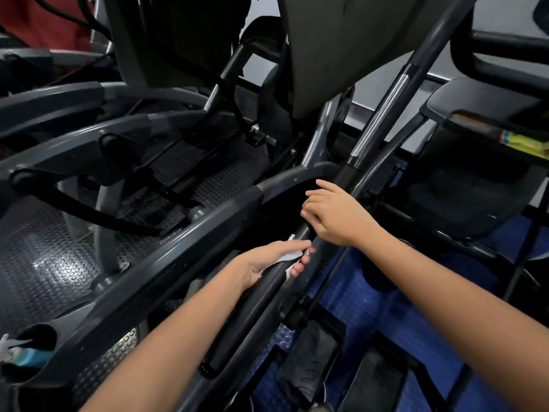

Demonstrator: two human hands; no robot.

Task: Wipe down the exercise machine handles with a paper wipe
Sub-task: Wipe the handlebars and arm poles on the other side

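Note:
A long black handle [261, 298] of the exercise machine runs diagonally from the lower middle up to the right, with a chrome sensor strip [383, 114] higher up. My left hand [267, 263] is curled round this handle, with a white paper wipe [286, 257] pressed between palm and bar. Only small bits of the wipe show past the fingers. My right hand [335, 212] rests on the same handle just above the left one, its fingers relaxed and spread, holding nothing.
A grey curved side rail [166, 266] runs beside the handle on the left. A cup holder [32, 349] at the lower left holds a bottle. Black foot pedals [312, 352] lie below over blue matting. The console back [326, 55] rises ahead; other machines crowd left and right.

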